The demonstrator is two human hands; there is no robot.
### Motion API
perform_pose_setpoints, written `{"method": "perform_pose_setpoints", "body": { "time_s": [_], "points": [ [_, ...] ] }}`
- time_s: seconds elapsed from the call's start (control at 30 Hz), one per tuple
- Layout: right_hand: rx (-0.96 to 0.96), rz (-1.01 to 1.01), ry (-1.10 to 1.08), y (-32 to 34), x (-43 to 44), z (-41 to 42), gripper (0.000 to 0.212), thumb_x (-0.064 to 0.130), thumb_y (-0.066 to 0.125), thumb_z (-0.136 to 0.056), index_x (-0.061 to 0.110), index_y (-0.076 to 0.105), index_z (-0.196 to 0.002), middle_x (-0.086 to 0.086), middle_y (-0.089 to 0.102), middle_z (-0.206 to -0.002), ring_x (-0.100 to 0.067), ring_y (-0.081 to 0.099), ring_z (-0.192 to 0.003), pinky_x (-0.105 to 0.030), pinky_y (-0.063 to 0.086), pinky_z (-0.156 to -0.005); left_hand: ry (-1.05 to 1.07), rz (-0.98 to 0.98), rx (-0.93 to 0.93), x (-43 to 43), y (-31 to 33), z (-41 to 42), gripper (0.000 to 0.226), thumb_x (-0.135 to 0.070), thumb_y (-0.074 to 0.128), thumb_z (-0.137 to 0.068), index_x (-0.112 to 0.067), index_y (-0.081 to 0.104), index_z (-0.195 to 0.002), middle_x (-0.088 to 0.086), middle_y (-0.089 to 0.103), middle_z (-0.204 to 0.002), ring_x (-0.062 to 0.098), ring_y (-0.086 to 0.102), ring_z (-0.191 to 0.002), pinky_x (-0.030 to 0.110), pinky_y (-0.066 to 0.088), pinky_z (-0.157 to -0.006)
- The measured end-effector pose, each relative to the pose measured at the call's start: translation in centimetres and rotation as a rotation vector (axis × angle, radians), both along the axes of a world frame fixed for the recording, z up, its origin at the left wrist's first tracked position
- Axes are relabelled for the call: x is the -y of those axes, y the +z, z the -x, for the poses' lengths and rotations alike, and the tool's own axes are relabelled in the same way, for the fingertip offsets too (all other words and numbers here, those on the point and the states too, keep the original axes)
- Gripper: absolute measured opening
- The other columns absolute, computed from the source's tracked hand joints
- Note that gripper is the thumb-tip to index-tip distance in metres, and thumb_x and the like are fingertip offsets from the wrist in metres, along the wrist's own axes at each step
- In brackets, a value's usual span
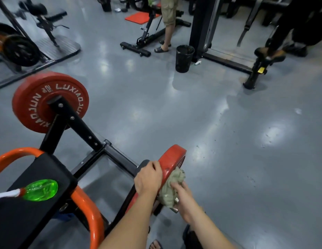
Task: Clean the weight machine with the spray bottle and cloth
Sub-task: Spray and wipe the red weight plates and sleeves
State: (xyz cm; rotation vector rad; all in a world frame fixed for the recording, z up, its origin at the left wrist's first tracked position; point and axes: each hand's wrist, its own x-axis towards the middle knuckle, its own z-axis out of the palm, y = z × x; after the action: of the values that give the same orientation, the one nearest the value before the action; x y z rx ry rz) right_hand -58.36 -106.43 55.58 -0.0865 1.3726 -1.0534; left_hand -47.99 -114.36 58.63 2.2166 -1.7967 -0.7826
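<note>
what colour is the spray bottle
The spray bottle is translucent bright green, seen clearly in the head view.

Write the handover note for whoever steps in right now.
Left hand grips the rim of the near red plate. Right hand holds the cloth against that plate's face.
Spray bottle sits on the machine's black pad, in neither hand.
Done: near plate is being wiped; what else is clean cannot be told.
Left: far red plate, frame, pad.
</note>
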Motion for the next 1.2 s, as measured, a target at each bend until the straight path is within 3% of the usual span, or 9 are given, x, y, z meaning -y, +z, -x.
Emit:
{"method": "perform_pose_setpoints", "body": {
  "time_s": [0.13, 0.23, 0.33, 0.5, 0.63, 0.83, 0.97, 1.1, 1.2],
  "points": [
    [-0.060, -0.065, 0.078, -3.0, 0.4, 0.3, 0.021, 0.020, 0.049, -0.108, 0.015, 0.061, -0.124, -0.009, 0.076, -0.110, -0.029, 0.074, -0.100, -0.052, 0.058, -0.092, 0.012, 0.003, 0.028, 0.2, 0.0, 0.2, 0.047, -0.043, 0.029, -0.103, -0.020, 0.070, -0.104, 0.013, 0.073, -0.103, 0.035, 0.066, -0.099, 0.039, 0.045, -0.083],
    [-0.184, -0.163, 0.132, -4.9, 1.4, 1.0, 0.030, 0.024, 0.053, -0.105, 0.010, 0.055, -0.131, -0.010, 0.072, -0.114, -0.029, 0.071, -0.101, -0.049, 0.060, -0.090, 0.024, -0.031, 0.019, 0.6, -0.3, 0.4, 0.047, -0.044, 0.028, -0.101, -0.021, 0.069, -0.099, 0.011, 0.073, -0.098, 0.031, 0.062, -0.087, 0.038, 0.045, -0.080],
    [-0.228, -0.219, 0.001, -6.1, 2.4, 0.9, 0.030, 0.025, 0.061, -0.101, 0.004, 0.056, -0.122, -0.012, 0.071, -0.103, -0.028, 0.071, -0.091, -0.040, 0.062, -0.076, 0.032, -0.042, -0.006, 1.0, 0.2, 0.7, 0.045, -0.043, 0.030, -0.101, -0.020, 0.069, -0.096, 0.010, 0.073, -0.095, 0.031, 0.061, -0.085, 0.037, 0.043, -0.077],
    [-0.200, -0.154, -0.293, -5.0, 5.2, 1.9, 0.025, 0.033, 0.073, -0.094, 0.012, 0.067, -0.106, -0.009, 0.075, -0.091, -0.024, 0.073, -0.081, -0.039, 0.060, -0.078, 0.057, -0.063, -0.024, 0.7, -0.3, 0.3, 0.045, -0.047, 0.030, -0.098, -0.022, 0.067, -0.091, 0.008, 0.073, -0.093, 0.031, 0.063, -0.087, 0.038, 0.048, -0.081],
    [-0.379, -0.128, -0.078, -5.1, 6.3, 4.6, 0.032, 0.045, 0.066, -0.095, 0.019, 0.068, -0.113, -0.003, 0.076, -0.097, -0.022, 0.073, -0.091, -0.046, 0.059, -0.090, 0.057, -0.042, -0.027, 0.3, 0.0, 0.3, 0.047, -0.049, 0.028, -0.100, -0.024, 0.067, -0.094, 0.004, 0.072, -0.091, 0.022, 0.053, -0.077, 0.037, 0.046, -0.078],
    [-0.102, -0.148, 0.094, -6.2, 3.4, 2.5, 0.028, 0.017, 0.049, -0.106, 0.020, 0.053, -0.133, -0.013, 0.074, -0.111, -0.033, 0.074, -0.095, -0.052, 0.061, -0.084, 0.068, -0.073, -0.033, 0.6, 0.2, 0.6, 0.046, -0.047, 0.027, -0.098, -0.021, 0.062, -0.082, 0.004, 0.070, -0.085, 0.028, 0.062, -0.081, 0.041, 0.051, -0.083],
    [-0.094, -0.228, 0.247, -5.6, 2.3, 2.1, 0.023, 0.016, 0.053, -0.104, 0.014, 0.058, -0.126, -0.018, 0.075, -0.102, -0.032, 0.075, -0.083, -0.032, 0.058, -0.055, 0.065, -0.072, -0.024, 1.0, 0.3, 0.8, 0.046, -0.042, 0.030, -0.100, -0.019, 0.065, -0.083, 0.008, 0.071, -0.088, 0.026, 0.051, -0.075, 0.036, 0.041, -0.075],
    [-0.007, -0.118, -0.015, -5.3, 2.8, 2.8, 0.026, 0.020, 0.061, -0.099, 0.009, 0.065, -0.123, -0.017, 0.077, -0.102, -0.033, 0.075, -0.090, -0.041, 0.062, -0.075, 0.058, -0.069, -0.017, 1.0, 0.4, 0.9, 0.047, -0.041, 0.030, -0.102, -0.016, 0.066, -0.084, 0.008, 0.070, -0.088, 0.025, 0.051, -0.074, 0.036, 0.041, -0.075],
    [0.062, 0.037, -0.224, -3.5, 3.0, 2.6, 0.019, 0.017, 0.057, -0.103, 0.014, 0.064, -0.120, -0.014, 0.076, -0.108, -0.029, 0.075, -0.091, -0.037, 0.061, -0.070, 0.049, -0.061, -0.007, 1.0, 0.2, 0.7, 0.048, -0.042, 0.029, -0.102, -0.017, 0.068, -0.089, 0.009, 0.071, -0.092, 0.025, 0.050, -0.076, 0.037, 0.040, -0.076]
  ]
}}
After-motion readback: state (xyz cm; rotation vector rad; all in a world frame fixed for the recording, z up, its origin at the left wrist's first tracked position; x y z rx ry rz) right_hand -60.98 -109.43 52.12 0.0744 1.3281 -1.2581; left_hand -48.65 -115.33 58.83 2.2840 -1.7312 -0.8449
